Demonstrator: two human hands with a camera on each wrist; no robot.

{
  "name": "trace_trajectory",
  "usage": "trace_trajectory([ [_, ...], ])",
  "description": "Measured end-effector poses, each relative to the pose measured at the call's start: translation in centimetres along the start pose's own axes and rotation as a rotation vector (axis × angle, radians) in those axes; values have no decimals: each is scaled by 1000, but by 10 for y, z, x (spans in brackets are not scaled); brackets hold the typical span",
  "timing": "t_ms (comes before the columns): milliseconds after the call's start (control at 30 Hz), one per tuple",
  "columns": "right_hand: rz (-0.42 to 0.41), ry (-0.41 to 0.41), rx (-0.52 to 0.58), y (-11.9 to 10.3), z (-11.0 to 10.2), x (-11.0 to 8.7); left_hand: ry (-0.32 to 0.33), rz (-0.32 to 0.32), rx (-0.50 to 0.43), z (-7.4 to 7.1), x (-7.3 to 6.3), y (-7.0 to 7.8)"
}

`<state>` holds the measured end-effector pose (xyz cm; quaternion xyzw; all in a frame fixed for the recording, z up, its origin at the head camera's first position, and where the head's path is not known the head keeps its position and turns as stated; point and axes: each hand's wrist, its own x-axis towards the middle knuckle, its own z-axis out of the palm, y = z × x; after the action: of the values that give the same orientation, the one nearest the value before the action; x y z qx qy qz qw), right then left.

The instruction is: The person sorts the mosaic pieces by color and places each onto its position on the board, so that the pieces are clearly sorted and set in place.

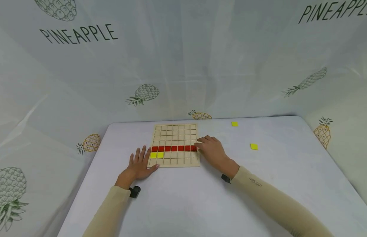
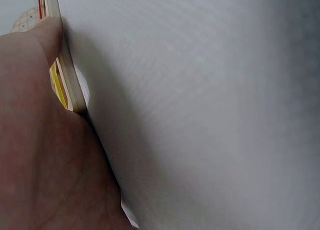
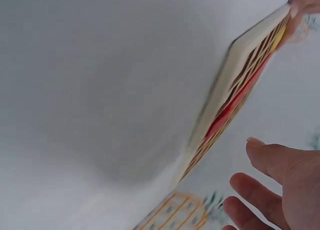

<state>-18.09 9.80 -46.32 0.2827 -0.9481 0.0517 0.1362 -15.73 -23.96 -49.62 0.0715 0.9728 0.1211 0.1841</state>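
A wooden grid board (image 1: 175,133) lies on the white table, with a full row of red square tiles (image 1: 174,148) across it. Below that row, at its left end, sit two yellow square tiles (image 1: 160,155). My left hand (image 1: 138,168) rests with fingers spread at the board's lower left corner, its thumb along the lower edge. At the right edge, close to the end of the red row, is my right hand (image 1: 212,151). In the right wrist view its thumb (image 3: 270,157) and fingers are apart, with nothing between them.
Two loose yellow tiles lie right of the board: one yellow tile (image 1: 235,124) by the table's back edge, another yellow tile (image 1: 254,146) nearer. A white cloth (image 1: 183,65) printed with pineapples hangs behind the table (image 1: 183,204). Each wrist bears a black device.
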Motion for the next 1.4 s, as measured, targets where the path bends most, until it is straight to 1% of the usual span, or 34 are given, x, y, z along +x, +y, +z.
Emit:
trace_trajectory([
  [100, 39, 4, -10, 19, -7, -10, -2, -1, 0, -3, -1, 2],
  [167, 54, 12, -25, 32, -10, -18, -9, -7, 2, -6, -2, 4],
  [233, 67, 22, -37, 44, -11, -26, -7, -5, 1, -6, -2, 4],
  [333, 85, 33, -39, 63, -13, -39, -6, -3, 3, -2, 0, 1],
  [467, 110, 45, -33, 85, -15, -58, 19, 12, -6, 6, 3, -6],
  [600, 148, 25, -42, 106, -18, -75, 46, 26, -9, 11, 5, -10],
  [733, 181, -3, -49, 122, -20, -90, 34, 18, 7, 12, 7, -11],
  [900, 196, -22, -48, 139, -22, -105, 8, 8, 4, 8, 6, -8],
  [1000, 196, -34, -45, 146, -22, -111, 4, 4, -6, 5, 4, -5],
  [1100, 197, -48, -41, 151, -21, -115, 2, 1, -4, 5, 3, -5],
  [1233, 190, -61, -40, 154, -21, -118, 10, 6, 1, 10, 6, -9],
  [1400, 164, -58, -74, 156, -21, -117, 22, 12, -16, 11, 9, -11],
])
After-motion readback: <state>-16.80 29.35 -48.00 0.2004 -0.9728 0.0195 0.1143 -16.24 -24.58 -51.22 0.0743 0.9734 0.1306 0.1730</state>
